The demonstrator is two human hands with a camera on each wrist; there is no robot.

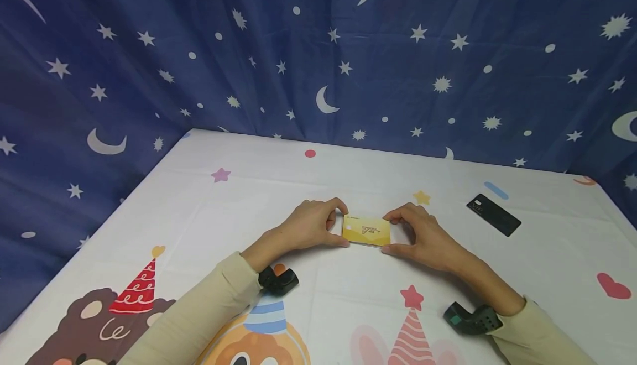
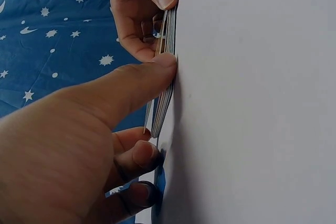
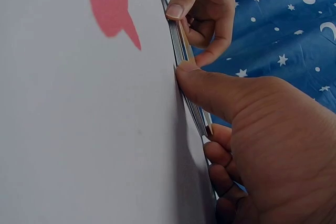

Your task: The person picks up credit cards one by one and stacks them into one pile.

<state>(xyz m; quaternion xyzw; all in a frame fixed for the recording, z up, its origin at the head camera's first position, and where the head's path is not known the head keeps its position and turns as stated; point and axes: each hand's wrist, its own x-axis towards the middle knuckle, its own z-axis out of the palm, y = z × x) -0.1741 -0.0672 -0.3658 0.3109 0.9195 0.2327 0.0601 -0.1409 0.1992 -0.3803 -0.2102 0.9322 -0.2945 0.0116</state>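
A small stack of cards (image 1: 366, 230) lies flat on the white cloth in the head view, its top card yellow with a dark printed design. My left hand (image 1: 314, 225) pinches the stack's left end between thumb and fingers. At the opposite end, my right hand (image 1: 423, 238) grips it the same way. Both wrist views show the stack edge-on: several thin cards (image 2: 164, 103) close together, the top one lifted slightly apart at a corner. Thumbs press the near long edge; fingertips are at the far edge, partly hidden.
A black card (image 1: 494, 214) marked VIP lies apart, beyond my right hand. The tablecloth (image 1: 259, 188) carries printed party animals and shapes. Behind the table hangs a blue curtain (image 1: 278, 33) with moons and stars. Dark wrist devices (image 1: 473, 318) sit on both wrists.
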